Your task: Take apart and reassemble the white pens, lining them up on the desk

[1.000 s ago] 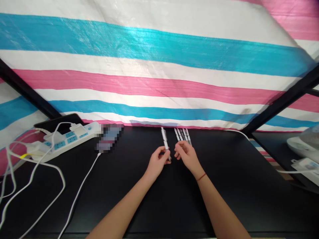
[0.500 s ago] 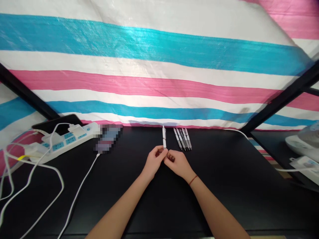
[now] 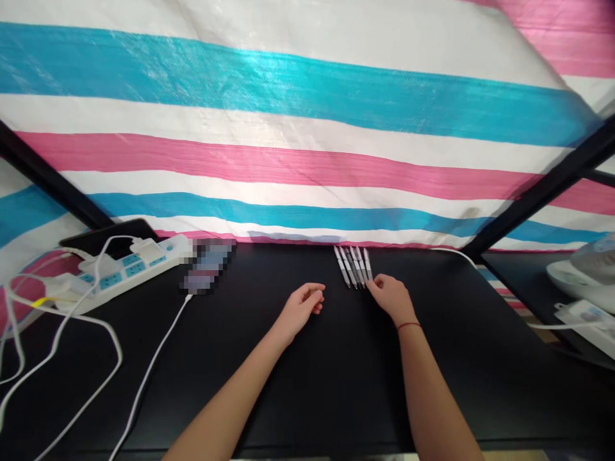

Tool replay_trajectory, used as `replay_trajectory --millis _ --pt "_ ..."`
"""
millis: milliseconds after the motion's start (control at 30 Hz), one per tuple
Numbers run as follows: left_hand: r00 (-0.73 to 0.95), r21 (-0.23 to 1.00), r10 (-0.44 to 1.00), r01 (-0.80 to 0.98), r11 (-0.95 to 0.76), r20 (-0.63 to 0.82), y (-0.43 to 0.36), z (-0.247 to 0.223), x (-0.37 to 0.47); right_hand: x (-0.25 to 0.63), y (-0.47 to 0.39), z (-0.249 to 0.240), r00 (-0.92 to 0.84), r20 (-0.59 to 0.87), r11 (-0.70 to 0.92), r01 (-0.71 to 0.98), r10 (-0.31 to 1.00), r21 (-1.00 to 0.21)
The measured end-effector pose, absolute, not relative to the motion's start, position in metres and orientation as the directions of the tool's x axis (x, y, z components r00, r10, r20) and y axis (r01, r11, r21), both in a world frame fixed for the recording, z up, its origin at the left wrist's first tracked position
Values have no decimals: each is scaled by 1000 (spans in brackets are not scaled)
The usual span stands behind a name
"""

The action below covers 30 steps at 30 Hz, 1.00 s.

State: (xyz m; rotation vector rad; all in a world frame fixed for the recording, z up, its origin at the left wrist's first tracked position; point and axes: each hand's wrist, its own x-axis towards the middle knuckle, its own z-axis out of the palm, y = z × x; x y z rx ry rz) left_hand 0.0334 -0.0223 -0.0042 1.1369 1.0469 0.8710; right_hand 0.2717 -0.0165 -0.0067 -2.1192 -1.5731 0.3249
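Note:
Several white and grey pens (image 3: 353,266) lie side by side near the back of the black table, tips toward me. At the right end of the row, my right hand (image 3: 391,296) pinches the near end of the rightmost pen (image 3: 368,264) between thumb and fingers. That pen lies in line with the others. My left hand (image 3: 302,308) rests over the table left of the row, apart from the pens. Its fingers are loosely curled with a gap between thumb and index finger, and nothing shows in it.
At the left stands a white power strip (image 3: 139,275) with plugs and looping white cables. A phone (image 3: 209,266), blurred out, lies beside it on a white cable (image 3: 156,352). A dark tablet-like object (image 3: 108,240) leans behind. Striped sheeting (image 3: 307,160) hangs at the back.
The white pen that was upright between both hands has moved right, to the end of the row, with my right hand. My left hand has let go of it and stayed near its place.

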Motion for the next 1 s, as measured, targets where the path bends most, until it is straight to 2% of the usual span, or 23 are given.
replay_trajectory --millis 267,400,500,600,767,933,1000 --pt "305 988 940 22 156 -155 -19 -9 33 271 -16 -9 330 50 -263 826 943 -498" --pt "357 992 929 111 61 -97 -18 -14 31 267 -18 -3 372 105 -262 800 922 -540" --pt "398 981 915 191 -13 -66 -21 -13 30 256 -21 1 354 196 -176 783 915 -596" --pt "417 963 908 259 -69 -48 -24 -9 30 237 -25 7 251 270 -2 734 930 -679" --pt "445 950 895 287 -126 -15 -25 -3 30 197 -44 38 22 312 265 469 950 -842" --pt "474 938 880 289 -191 33 -25 -4 28 162 -103 93 -335 244 299 123 910 -946" --pt "464 940 886 304 -154 -5 -25 -6 27 156 -139 103 -295 301 333 65 907 -941"
